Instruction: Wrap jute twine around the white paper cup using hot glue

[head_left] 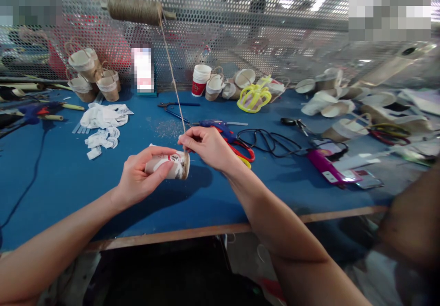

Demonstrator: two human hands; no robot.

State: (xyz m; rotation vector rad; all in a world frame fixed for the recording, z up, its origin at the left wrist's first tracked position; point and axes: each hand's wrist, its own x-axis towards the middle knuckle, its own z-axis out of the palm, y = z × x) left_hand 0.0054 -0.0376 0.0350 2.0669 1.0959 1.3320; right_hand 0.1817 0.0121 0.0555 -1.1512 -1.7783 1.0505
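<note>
My left hand (pixel 139 171) is wrapped round a small paper cup (pixel 163 166) lying on its side above the table, its right end facing my other hand. Brown twine circles the cup near that end. Between the pinched thumb and fingers of my right hand (pixel 202 143) runs the twine (pixel 174 84), just above the cup's right end. It rises taut to a large twine spool (pixel 134 11) hung on a rod at the mesh panel.
Scissors (pixel 245 152), a blue glue gun (pixel 215 125) and pliers (pixel 175 106) lie beyond my hands. White paper scraps (pixel 105 116) are at left. Several twine-handled cups (pixel 84 63) stand along the mesh panel (pixel 220 31). At right are a purple box (pixel 326 166) and a person's arm (pixel 415 210).
</note>
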